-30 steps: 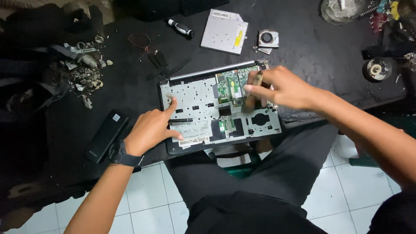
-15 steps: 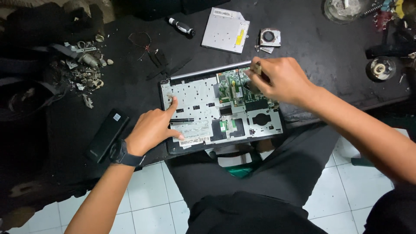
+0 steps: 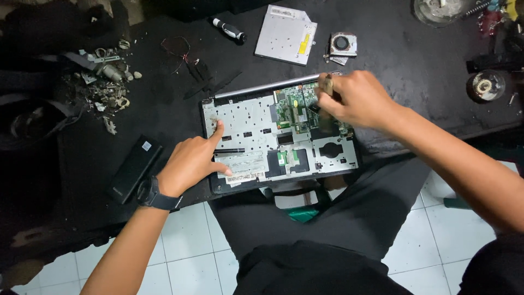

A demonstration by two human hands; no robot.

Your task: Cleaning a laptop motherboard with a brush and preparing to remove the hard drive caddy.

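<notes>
Laptop chassis (image 3: 248, 136) lies opened on the tabletop (image 3: 164, 82) before you. Your left hand (image 3: 191, 161) presses it flat, fingers spread; your right hand (image 3: 355, 101) pinches a small brush-like tool (image 3: 328, 84) above its green board (image 3: 295, 106). Slipping could scrape components.

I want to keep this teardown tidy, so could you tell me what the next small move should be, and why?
Probably work the right hand and the small tool it seems to grip a little further across the green circuit board, since it already sits over that board. Meanwhile the left hand presses on the opened laptop base, which should keep it steady.
</notes>
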